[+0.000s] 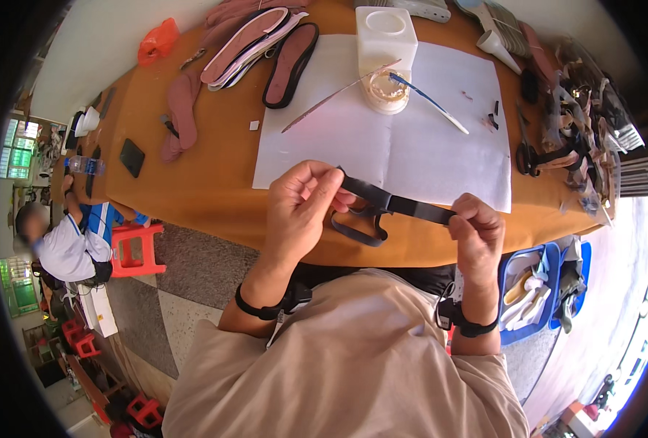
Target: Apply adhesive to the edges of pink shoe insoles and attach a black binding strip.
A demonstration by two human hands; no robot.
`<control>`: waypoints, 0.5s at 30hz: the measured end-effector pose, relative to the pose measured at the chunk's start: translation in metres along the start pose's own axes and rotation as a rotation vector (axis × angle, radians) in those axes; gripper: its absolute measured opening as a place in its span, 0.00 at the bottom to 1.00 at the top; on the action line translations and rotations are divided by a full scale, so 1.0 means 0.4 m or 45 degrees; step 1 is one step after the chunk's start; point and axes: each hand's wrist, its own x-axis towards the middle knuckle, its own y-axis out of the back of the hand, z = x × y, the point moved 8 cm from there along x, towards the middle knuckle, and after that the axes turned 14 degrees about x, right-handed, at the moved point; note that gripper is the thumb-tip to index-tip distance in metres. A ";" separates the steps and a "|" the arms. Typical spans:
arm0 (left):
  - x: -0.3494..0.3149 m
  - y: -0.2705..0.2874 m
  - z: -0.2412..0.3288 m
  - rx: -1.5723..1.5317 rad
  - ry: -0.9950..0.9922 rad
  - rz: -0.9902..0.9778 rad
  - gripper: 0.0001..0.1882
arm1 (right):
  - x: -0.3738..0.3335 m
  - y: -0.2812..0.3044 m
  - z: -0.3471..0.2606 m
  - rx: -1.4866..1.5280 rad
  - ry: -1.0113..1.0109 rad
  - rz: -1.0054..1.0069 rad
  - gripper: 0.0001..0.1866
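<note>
Left hand (pixel 298 209) and right hand (pixel 479 235) are pinching a strap (pixel 420 210) at both ends, apparently holding it straight; it is hanging above the table edge (pixel 211 217) at six o'clock. At twelve o'clock, a brush (pixel 431 105) is leaning on a cup (pixel 387 107), probably sparing the paper (pixel 309 150).

Brown surface (pixel 222 157) was busy on both flanks

And what a spread! A broad white sheet (pixel 317 153) lay flat across the middle. Out left, a dark phone (pixel 132 158) lay near the edge; further in came the pink pieces (pixel 184 109), a small white square (pixel 254 125), and a stack of soles (pixel 244 47) beyond! Over right, black-handled scissors (pixel 525 142) lay just beside the sheet, a jumbled heap (pixel 578 139) past them!
</note>
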 end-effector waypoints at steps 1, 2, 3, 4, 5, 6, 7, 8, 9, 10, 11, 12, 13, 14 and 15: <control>0.007 0.029 0.002 -0.046 -0.029 0.085 0.07 | -0.001 0.037 -0.007 0.009 0.028 0.046 0.08; 0.013 0.058 -0.008 -0.048 0.022 0.138 0.08 | -0.002 0.080 -0.015 0.052 0.046 0.101 0.08; 0.015 0.090 -0.010 -0.090 0.019 0.209 0.07 | -0.007 0.123 -0.023 0.115 0.069 0.150 0.08; 0.018 0.124 -0.011 -0.148 0.007 0.273 0.07 | -0.017 0.177 -0.026 0.201 0.088 0.268 0.07; 0.019 0.159 -0.019 -0.198 0.039 0.344 0.07 | -0.022 0.223 -0.045 0.274 0.128 0.265 0.06; 0.019 0.195 -0.014 -0.213 -0.002 0.404 0.07 | -0.038 0.287 -0.056 0.282 0.155 0.412 0.05; 0.016 0.234 -0.019 -0.213 0.015 0.484 0.07 | -0.057 0.349 -0.068 0.307 0.191 0.547 0.05; 0.013 0.268 -0.015 -0.235 -0.036 0.526 0.07 | -0.070 0.401 -0.087 0.280 0.229 0.594 0.05; 0.010 0.307 -0.020 -0.249 -0.029 0.595 0.08 | -0.084 0.452 -0.107 0.259 0.285 0.636 0.04; 0.008 0.345 -0.019 -0.255 -0.062 0.632 0.08 | -0.104 0.510 -0.121 0.248 0.305 0.746 0.04; 0.007 0.382 -0.014 -0.259 -0.126 0.644 0.09 | -0.117 0.557 -0.133 0.215 0.318 0.776 0.06; 0.007 0.427 -0.028 -0.297 -0.106 0.729 0.09 | -0.130 0.607 -0.145 0.146 0.344 0.854 0.07; 0.007 0.470 -0.041 -0.331 -0.118 0.790 0.09 | -0.140 0.647 -0.160 0.093 0.399 0.869 0.08; 0.002 0.517 -0.061 -0.322 -0.066 0.876 0.10 | -0.152 0.690 -0.167 0.078 0.387 0.913 0.08; 0.007 0.555 -0.077 -0.344 -0.054 0.874 0.10 | -0.172 0.737 -0.175 0.036 0.387 1.034 0.09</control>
